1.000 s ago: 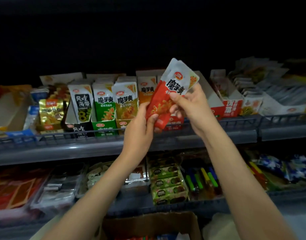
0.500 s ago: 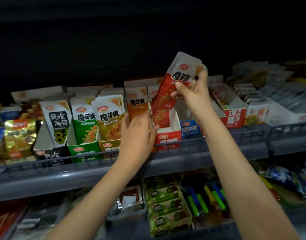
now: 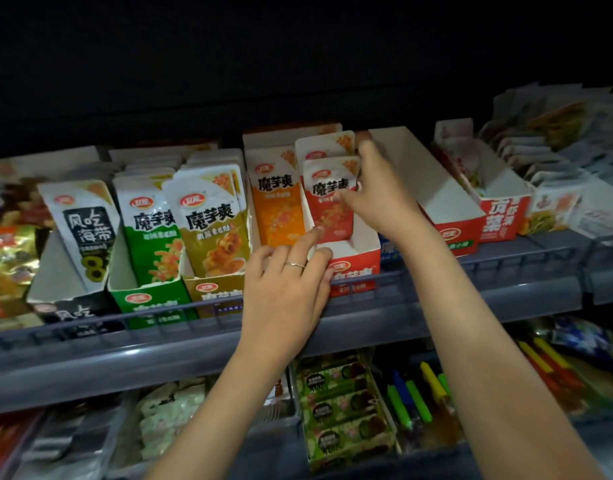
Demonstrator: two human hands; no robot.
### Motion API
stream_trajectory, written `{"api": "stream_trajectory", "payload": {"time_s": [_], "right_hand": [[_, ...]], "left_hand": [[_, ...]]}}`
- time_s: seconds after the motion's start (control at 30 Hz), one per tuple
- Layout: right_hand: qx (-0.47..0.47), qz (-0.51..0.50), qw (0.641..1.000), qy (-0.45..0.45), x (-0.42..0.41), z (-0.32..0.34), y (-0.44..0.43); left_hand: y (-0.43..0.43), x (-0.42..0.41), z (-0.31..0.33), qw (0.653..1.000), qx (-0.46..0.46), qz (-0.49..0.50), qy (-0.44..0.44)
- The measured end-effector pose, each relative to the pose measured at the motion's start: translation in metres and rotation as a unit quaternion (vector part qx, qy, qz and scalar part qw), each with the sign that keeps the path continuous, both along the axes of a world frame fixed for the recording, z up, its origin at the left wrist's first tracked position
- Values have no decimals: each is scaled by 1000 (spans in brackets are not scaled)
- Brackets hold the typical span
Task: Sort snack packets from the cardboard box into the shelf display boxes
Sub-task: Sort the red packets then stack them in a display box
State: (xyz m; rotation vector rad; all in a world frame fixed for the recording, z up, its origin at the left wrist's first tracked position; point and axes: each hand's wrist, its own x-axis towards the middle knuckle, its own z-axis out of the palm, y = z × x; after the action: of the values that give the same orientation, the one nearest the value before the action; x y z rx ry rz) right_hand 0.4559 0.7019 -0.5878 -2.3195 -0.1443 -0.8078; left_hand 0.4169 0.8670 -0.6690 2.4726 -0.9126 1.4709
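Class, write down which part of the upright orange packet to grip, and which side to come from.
Pinch the orange packet by its white top edge, from above: it stands upright, flanked by the gold packet and red packets, left hand before its base.

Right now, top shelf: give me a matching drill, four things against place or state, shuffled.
Things:
1. red packets
2. green box
3. left hand
4. orange packets

Places or states:
A. between the black box and the gold box
B. touches the front of the red box
C. pinched by the right hand, standing in the red box
D. just left of the red box

Pairs: 1-C, 2-A, 3-B, 4-D
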Motion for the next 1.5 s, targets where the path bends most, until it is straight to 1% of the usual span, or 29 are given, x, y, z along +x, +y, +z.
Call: {"api": "stream_trajectory", "payload": {"time_s": [0.07,0.13,0.17,0.23,0.3,0.4,0.47,0.6,0.63,0.73,0.77,0.8,0.83,0.9,0.93,1.0,1.1,1.17,1.23,1.37,1.43,1.5], "right_hand": [[-19,2,1000,7,-1,-1,1],[-43,7,999,-19,-2,0,2],[-69,-6,997,-31,-3,1,4],[-147,-63,986,-46,-1,3,7],[-188,-113,974,-58,3,3,10],[-175,-134,972,-77,8,2,13],[-151,-159,972,-79,10,0,16],[-43,-254,964,-72,7,1,16],[-45,-252,964,-70,6,1,14],[-150,-171,969,-98,4,2,13],[-170,-142,970,-100,4,3,15],[-182,-122,972,-82,3,3,17],[-198,-108,973,-44,3,4,19],[-256,-96,960,67,0,5,22],[-273,-89,953,101,-2,6,24],[-299,-82,942,129,-7,10,26],[-351,-91,906,218,-14,17,28],[-380,-98,882,261,-14,17,29],[-396,-103,870,276,-14,14,31],[-410,-110,866,265,-12,8,34],[-400,-92,875,257,-12,8,29],[-366,-61,895,248,-14,11,22]], "left_hand": [[0,0,-1,1000,-1,1,-1],[-1,1,-1,1000,1,3,1],[-1,1,-1,1000,1,5,1],[-1,1,-2,1000,1,6,2],[-1,1,-2,1000,-2,7,1],[-1,1,-2,1000,0,12,-1],[-1,1,-2,1000,1,15,-2],[-1,0,-3,1000,0,14,-6],[-1,1,-3,1000,0,15,-8],[-2,1,-3,1000,0,15,-8],[-2,1,-3,1000,0,14,-6],[-2,1,-3,1000,0,13,-4],[-2,0,-3,1000,-2,11,-2],[-2,0,-1,1000,-6,5,-2],[-1,0,0,1000,-8,3,-1],[-1,0,1,1000,-9,-1,5],[-1,0,1,1000,-8,-6,17],[0,-1,1,1000,-6,-6,22],[0,-1,1,1000,-5,-6,26],[1,-1,1,999,-1,-2,32],[0,-1,1,999,2,-3,33],[1,-2,1,999,7,-6,37]]}}
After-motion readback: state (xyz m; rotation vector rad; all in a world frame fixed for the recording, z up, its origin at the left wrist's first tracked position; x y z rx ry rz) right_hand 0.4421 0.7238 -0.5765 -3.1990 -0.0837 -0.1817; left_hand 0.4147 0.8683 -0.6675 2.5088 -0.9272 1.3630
